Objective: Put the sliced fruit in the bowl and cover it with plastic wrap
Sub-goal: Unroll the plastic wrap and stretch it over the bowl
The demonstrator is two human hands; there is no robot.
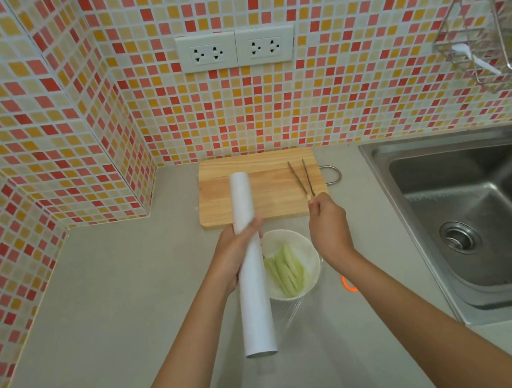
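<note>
The left hand (236, 255) grips the long white wrap roll (249, 263); the right hand (328, 225) pinches clear film (barely visible) over the white bowl (308, 253) of pale green fruit slices (286, 268). Uneven pulling could make the film cling to itself.

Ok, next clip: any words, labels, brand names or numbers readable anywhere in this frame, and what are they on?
None.
Plastic wrap roll, held in the left hand: plain white, no print showing.
Wall sockets: no markings legible.
White bowl, cutting board, sink: no text visible.
</note>
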